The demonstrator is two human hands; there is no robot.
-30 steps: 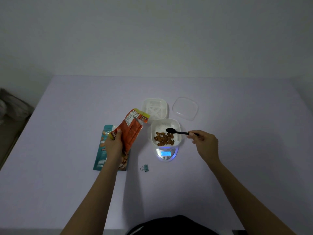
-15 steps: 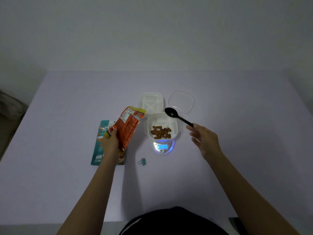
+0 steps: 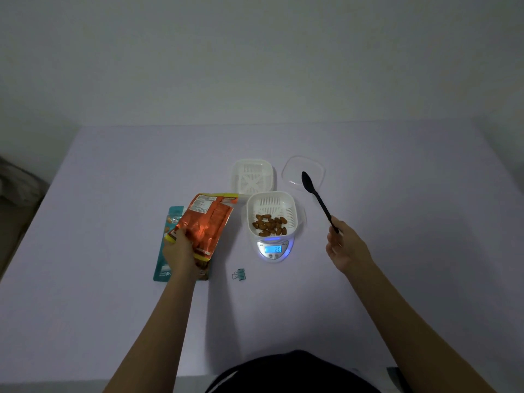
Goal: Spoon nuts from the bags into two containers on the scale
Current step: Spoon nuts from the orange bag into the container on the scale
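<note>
The left hand (image 3: 181,251) grips the orange nut bag (image 3: 205,222) by its lower left side, fingers curled round the foil, holding it upright and tilted with its opened top leaning toward the right hand. A white label panel sits near the bag's top, but its print is too small to read. Under that hand and just to its left, a teal bag (image 3: 167,242) lies flat on the bench (image 3: 113,307); "85" can be made out near its lower end, the rest being unreadable.

The right hand (image 3: 344,248) pinches the end of the handle of a black spoon (image 3: 317,198), with the bowl raised and pointing away from the person, over a clear lid (image 3: 303,171) that lies beyond the hand.

Between the two hands stands a small white scale (image 3: 262,252), whose blue-lit display reads "20". On it sits a white slotted container (image 3: 272,202) holding a shallow heap of brown nuts (image 3: 269,226). A second white container (image 3: 252,177) stands on the bench just behind it, farther from both hands, beside the lid. A small teal binder clip (image 3: 239,275) lies on the bench near the left wrist, in front of the scale.
</note>
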